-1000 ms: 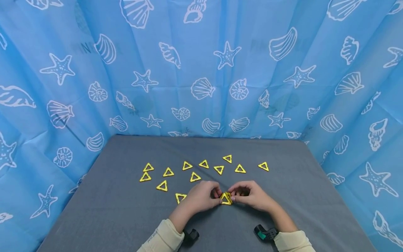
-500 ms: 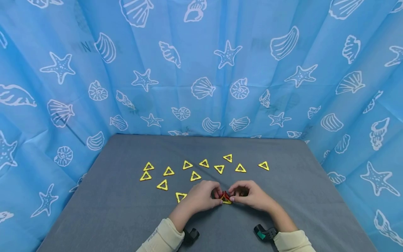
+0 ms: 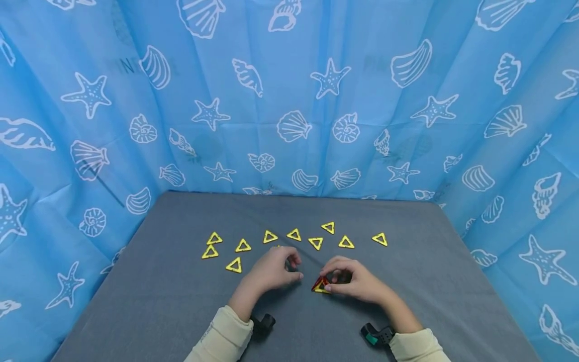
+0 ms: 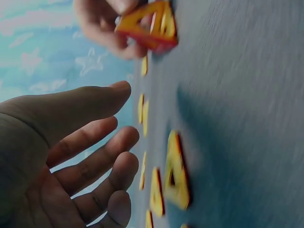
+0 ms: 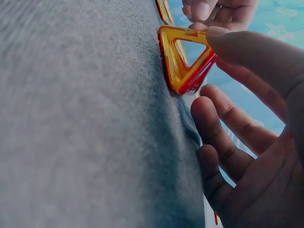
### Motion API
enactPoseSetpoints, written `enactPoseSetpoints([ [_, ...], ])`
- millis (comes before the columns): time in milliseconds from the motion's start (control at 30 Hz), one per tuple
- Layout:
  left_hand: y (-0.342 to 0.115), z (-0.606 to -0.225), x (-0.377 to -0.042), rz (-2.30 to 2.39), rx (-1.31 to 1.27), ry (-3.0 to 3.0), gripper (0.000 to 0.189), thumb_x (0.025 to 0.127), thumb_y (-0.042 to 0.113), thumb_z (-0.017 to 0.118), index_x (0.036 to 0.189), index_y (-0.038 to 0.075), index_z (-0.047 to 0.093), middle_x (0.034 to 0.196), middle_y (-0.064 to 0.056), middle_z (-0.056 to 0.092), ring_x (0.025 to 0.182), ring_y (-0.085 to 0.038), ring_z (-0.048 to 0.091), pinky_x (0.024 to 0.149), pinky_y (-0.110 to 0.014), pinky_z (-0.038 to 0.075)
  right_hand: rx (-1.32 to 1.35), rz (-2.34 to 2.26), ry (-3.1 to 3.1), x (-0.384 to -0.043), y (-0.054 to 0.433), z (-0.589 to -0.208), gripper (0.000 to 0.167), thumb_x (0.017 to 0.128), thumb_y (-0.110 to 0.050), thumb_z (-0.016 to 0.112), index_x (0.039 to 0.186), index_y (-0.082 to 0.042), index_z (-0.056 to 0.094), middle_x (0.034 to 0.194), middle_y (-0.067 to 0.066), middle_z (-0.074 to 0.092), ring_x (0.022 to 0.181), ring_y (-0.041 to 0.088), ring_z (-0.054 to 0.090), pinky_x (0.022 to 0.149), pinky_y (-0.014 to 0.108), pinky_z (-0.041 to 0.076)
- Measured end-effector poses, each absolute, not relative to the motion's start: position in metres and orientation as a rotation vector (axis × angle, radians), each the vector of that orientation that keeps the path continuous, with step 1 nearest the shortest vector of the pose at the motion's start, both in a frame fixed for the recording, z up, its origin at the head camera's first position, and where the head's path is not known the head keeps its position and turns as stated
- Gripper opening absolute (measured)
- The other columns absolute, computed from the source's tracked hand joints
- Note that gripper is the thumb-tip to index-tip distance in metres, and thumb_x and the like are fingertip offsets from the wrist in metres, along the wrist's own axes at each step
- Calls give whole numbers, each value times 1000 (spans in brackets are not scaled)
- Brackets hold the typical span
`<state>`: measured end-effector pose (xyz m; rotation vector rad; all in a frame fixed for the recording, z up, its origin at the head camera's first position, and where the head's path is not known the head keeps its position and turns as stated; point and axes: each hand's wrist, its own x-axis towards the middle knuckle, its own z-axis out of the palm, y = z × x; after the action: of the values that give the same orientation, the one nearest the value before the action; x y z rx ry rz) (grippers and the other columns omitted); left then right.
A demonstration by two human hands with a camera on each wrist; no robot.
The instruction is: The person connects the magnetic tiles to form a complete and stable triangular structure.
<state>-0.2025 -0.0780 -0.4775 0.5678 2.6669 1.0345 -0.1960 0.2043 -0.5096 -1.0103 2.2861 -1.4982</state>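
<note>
A small pyramid built of triangular magnetic tiles stands on the grey table, red on one side and yellow on another. My right hand pinches it near the top; in the right wrist view the thumb lies on the upper corner of its yellow face. To the left, my left hand is off the pyramid, fingers loosely bent and holding nothing. A flat triangular tile lies beyond its fingers in the left wrist view. In the head view that hand covers some tiles.
Several flat yellow triangular tiles lie scattered across the middle of the table, such as a left tile, a middle tile and a far right tile. A blue shell-print curtain surrounds the table's back and sides.
Red tile sides came into view on the pyramid as it was turned or tilted. My left hand has let go of it and moved left; the right hand stays with it.
</note>
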Motion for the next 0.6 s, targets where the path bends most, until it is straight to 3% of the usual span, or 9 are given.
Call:
enactPoseSetpoints([
  [133,-93,-475,-205,1079,524,2695,24,91,23,87,107,12,73,100,-2,70,87,-16,64,77,-38,53,-1052,-1517,2259,-198,201,-511,24,97,-5,76,119,3,75,119,21,69,89,30,66,75,32,57],
  [267,-105,-475,-206,1086,498,2693,27,91,22,86,111,10,73,104,-5,70,92,-19,64,79,-40,53,-1058,-1528,2254,-200,200,-513,21,97,-4,75,117,2,75,117,21,70,86,25,66,71,31,57],
  [600,-110,-477,-205,911,411,2687,42,80,25,95,113,11,72,91,-3,63,75,-18,56,69,-38,47,-974,-1493,2356,-202,198,-510,20,99,-7,74,118,0,74,112,16,72,83,18,67,66,29,56],
])
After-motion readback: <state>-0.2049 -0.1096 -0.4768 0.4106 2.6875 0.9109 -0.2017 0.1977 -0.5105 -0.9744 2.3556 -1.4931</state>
